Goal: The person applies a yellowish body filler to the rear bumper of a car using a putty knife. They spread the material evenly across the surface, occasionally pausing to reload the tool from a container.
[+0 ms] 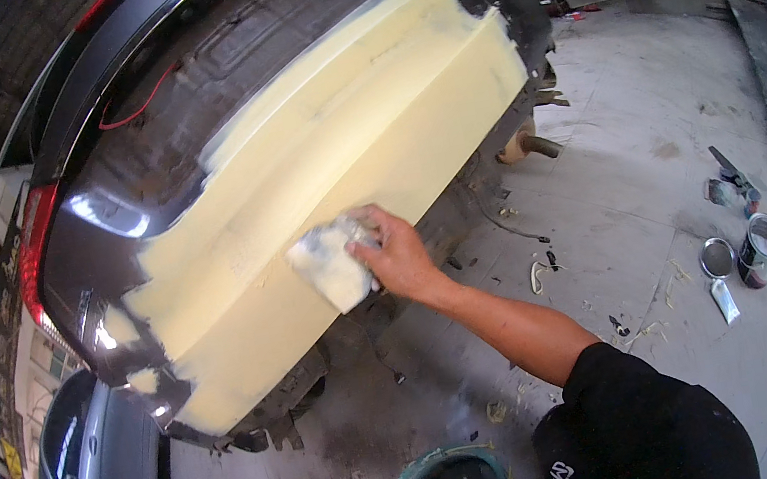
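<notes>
My right hand (390, 250) is closed on the edge of a flat, squarish pad (333, 270), whitish and smeared with pale yellow. Whether it is a spreader or a sanding block I cannot tell. The pad lies over the lower part of a dark car tailgate (82, 254), which is coated with a broad band of pale yellow body filler (425, 126). Smooth in most places, the filler has ragged edges over the dark paint. My right arm, in a black sleeve, reaches in from the lower right. My left hand is not in view.
On the floor at right stand an open can (760, 245) and its round lid (717, 258), beside a white tube (725, 301) and a long thin strip. A teal bucket (486, 456) sits below. An exhaust pipe (530, 147) juts from the car; scraps litter the floor.
</notes>
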`<state>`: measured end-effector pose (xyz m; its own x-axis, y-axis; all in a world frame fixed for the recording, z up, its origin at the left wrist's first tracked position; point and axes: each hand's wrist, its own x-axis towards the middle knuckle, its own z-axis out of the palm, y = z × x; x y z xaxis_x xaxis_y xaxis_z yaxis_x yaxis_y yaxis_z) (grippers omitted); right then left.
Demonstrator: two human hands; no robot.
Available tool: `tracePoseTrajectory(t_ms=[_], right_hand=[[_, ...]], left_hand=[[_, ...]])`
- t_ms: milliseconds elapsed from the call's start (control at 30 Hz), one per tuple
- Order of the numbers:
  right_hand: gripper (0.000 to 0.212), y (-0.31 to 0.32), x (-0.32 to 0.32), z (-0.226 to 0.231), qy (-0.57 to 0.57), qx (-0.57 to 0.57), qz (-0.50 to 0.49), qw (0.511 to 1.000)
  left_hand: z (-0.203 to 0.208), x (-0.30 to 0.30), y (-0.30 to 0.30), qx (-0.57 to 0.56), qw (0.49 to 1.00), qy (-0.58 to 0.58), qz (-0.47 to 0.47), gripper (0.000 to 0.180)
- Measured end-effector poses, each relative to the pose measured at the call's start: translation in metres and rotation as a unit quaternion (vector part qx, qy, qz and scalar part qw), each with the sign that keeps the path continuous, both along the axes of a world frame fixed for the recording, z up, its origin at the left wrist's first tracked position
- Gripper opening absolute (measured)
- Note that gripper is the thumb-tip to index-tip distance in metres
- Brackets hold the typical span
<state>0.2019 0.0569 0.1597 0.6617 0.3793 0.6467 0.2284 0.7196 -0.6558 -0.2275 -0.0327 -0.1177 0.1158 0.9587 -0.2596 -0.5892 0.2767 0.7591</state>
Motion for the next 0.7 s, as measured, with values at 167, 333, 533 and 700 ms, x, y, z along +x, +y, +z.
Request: tracePoseTrajectory(t_ms=[167,333,533,700], right_hand=[[0.033,-0.034,0.046,0.001,0.091,0.019,0.030,0.995],[0.036,-0.051,0.168,-0.030,0.096,0.069,-0.147,0.982],[0.035,-0.080,0.270,-0.027,0.090,0.128,-0.227,0.961],[0.037,-0.095,0.288,-0.008,0.102,0.072,-0.228,0.966]], left_hand=[[0.007,0.009,0.000,0.005,1.000,0.012,-0.017,0.039],[0.011,0.025,0.006,0.008,0.999,0.022,-0.040,0.039],[0.028,0.049,0.000,0.019,0.998,0.030,-0.060,0.039],[0.010,0.042,0.008,-0.028,0.997,0.050,-0.053,0.036]])
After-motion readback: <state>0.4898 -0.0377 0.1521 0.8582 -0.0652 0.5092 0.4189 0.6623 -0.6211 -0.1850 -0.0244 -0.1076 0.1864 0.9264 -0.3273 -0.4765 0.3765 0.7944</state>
